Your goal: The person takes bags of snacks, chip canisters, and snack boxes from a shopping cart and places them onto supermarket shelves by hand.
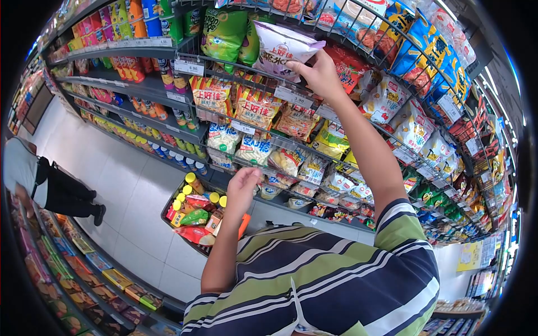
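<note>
My right hand grips the right edge of a white and purple snack bag, thumb in front, at an upper wire shelf. Green snack bags stand just left of it, and a red bag is behind my hand to the right. My left hand is raised in front of the lower shelves with its fingers curled in; whether anything is inside them is hidden. Behind it sit white and green snack bags, with yellow and red bags one shelf higher.
A basket on the floor holds yellow-lidded tubs and several packets. Another person stands in the aisle at the left. Price tags line the shelf edges. Shelving with boxed goods runs along the lower left.
</note>
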The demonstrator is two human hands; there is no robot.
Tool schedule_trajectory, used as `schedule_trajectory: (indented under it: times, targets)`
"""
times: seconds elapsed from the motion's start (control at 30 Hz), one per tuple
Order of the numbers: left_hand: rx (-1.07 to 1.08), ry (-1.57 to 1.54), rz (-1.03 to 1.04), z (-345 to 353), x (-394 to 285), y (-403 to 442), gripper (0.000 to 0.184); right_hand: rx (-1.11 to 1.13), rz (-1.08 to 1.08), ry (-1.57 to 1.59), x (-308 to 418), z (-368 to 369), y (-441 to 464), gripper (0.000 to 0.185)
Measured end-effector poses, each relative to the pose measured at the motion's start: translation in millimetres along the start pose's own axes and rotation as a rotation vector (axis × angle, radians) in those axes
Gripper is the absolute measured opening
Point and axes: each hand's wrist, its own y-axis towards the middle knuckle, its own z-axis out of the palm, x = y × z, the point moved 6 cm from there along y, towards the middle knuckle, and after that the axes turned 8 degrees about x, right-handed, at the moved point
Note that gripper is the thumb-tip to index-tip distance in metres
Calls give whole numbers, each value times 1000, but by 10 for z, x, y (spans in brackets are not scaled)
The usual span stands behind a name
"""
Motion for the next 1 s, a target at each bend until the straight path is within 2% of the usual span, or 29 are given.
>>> schedule_trajectory:
  times: [0.2,0.3,0.4,0.5,0.6,0.7,0.8,0.9,1.0]
  targets:
    - [7,-30,-14,2,161,-13,24,93,216,130,-435,41,137,60]
    - [6,-16,-23,-7,187,-25,24,83,225,167,-442,79,110,58]
    - [-2,-14,-32,-12,203,-43,24,175,390,189,-485,117,59,54]
    - [-10,-9,-48,-27,254,-60,25,248,537,246,-459,139,3,64]
    - [-14,-12,-50,-29,293,-76,25,236,554,246,-591,140,11,54]
    - [-11,-14,-54,-18,306,-93,26,289,550,232,-479,119,-16,65]
    - [-12,-16,-55,-12,328,-100,25,221,554,152,-420,86,-36,60]
    - [-7,25,-60,-36,380,-104,25,166,484,68,-219,47,-97,63]
    - [-21,11,-39,-71,528,-110,24,80,316,-83,-280,-21,-145,69]
